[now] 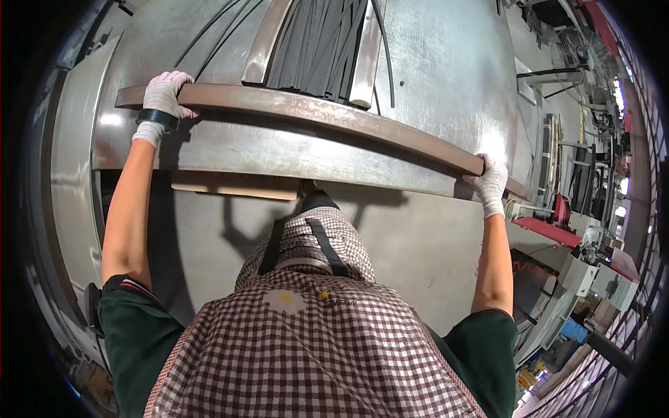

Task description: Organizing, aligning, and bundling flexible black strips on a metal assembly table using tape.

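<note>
One short line of small dark lettering (pixel 341 302) stood on the checked apron (pixel 300 348) at the near side, just right of a yellow flower (pixel 324 295), too tiny to read surely.

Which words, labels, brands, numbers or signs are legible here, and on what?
None I can quote.
Checked apron: short dark lettering beside a small yellow flower, too small and distorted to read reliably.
Long brown bar: no text visible.
Metal table: no text visible.
Machinery at right: any markings too small to read.
</note>
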`<state>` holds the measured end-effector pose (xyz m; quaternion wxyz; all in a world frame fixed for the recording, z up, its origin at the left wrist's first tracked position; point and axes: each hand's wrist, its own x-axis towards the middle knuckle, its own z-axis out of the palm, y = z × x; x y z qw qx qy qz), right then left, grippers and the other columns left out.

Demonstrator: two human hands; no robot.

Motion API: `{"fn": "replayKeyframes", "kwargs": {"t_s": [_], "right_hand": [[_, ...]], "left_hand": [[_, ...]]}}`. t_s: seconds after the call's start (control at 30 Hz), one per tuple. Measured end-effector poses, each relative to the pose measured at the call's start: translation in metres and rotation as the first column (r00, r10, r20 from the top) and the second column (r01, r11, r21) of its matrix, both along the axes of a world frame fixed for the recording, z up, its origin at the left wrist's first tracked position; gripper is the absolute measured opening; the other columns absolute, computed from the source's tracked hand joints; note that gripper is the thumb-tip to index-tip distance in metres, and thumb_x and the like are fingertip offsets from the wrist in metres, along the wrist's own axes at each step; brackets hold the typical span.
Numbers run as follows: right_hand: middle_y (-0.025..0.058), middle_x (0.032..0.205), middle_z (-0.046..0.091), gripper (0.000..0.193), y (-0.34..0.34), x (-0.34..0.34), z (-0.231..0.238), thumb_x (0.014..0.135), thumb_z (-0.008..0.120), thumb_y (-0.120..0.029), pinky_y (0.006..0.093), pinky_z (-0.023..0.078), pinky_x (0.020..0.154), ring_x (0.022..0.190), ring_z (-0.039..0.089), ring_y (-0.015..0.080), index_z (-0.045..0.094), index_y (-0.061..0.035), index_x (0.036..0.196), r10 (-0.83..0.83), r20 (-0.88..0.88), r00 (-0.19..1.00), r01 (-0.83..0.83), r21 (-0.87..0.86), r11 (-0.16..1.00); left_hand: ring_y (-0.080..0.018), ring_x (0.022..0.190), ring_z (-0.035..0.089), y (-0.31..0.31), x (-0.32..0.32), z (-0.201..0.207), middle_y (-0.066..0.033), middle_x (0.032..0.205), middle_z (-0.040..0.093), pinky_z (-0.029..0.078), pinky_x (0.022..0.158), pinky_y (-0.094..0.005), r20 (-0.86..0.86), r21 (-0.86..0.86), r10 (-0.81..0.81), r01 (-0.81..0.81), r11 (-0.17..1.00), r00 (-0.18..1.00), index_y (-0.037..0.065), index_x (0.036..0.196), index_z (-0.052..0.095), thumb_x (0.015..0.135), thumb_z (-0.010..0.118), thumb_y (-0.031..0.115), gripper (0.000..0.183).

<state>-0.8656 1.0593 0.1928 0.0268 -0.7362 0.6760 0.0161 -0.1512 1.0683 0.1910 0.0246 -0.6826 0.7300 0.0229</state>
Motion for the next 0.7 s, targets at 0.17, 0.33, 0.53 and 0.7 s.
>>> {"fn": "replayKeyframes", "kwargs": {"t_s": [0.17, 0.33, 0.53, 0.7], "right_hand": [[0.0061, 0.087, 0.062, 0.051, 0.059, -0.003, 0.011, 0.045, 0.090, -0.023, 0.0419, 0.047, 0.079, 0.090, 0.059, 0.0292, 0.063, -0.0145, 0.087, 0.231, -0.008, 0.973, -0.231, 0.045, 0.972], [0.0116, 0.085, 0.068, 0.057, 0.150, -0.019, -0.017, 0.037, 0.092, -0.029, 0.0420, 0.053, 0.075, 0.083, 0.065, 0.0332, 0.067, -0.0129, 0.086, 0.240, 0.004, 0.971, -0.209, 0.505, 0.837], [0.0126, 0.082, 0.070, 0.068, 0.266, -0.057, -0.081, 0.035, 0.095, -0.038, 0.0390, 0.054, 0.072, 0.078, 0.068, 0.0306, 0.068, -0.0090, 0.090, -0.014, -0.034, 0.999, 0.035, 0.818, 0.574], [0.0146, 0.087, 0.071, 0.078, 0.306, -0.080, -0.101, 0.036, 0.096, -0.043, 0.0386, 0.055, 0.076, 0.081, 0.069, 0.0311, 0.069, -0.0077, 0.100, -0.102, -0.062, 0.993, 0.111, 0.803, 0.586]], "left_hand": [[-0.0323, 0.095, 0.058, 0.109, 0.007, -0.005, -0.0058, 0.095, 0.064, 0.047, 0.083, -0.0443, -0.133, 0.009, -0.085, 0.087, 0.996, 0.987, 0.016, 0.098, 0.064, 0.038, 0.092, 0.031, 0.068], [-0.0333, 0.093, 0.064, 0.212, -0.013, -0.025, -0.0136, 0.090, 0.069, 0.051, 0.084, -0.0427, -0.109, 0.526, 0.037, 0.026, 0.850, 0.993, 0.009, 0.092, 0.072, 0.045, 0.090, 0.045, 0.062], [-0.0377, 0.102, 0.065, 0.234, -0.046, -0.145, -0.0195, 0.104, 0.069, 0.051, 0.089, -0.0427, -0.208, 0.757, 0.009, 0.155, 0.635, 0.978, 0.006, 0.105, 0.071, 0.045, 0.091, 0.045, 0.074], [-0.0345, 0.110, 0.064, 0.166, -0.069, -0.209, -0.0179, 0.116, 0.067, 0.050, 0.094, -0.0401, -0.199, 0.762, -0.155, 0.252, 0.596, 0.968, 0.009, 0.120, 0.066, 0.050, 0.091, 0.044, 0.083]]}}
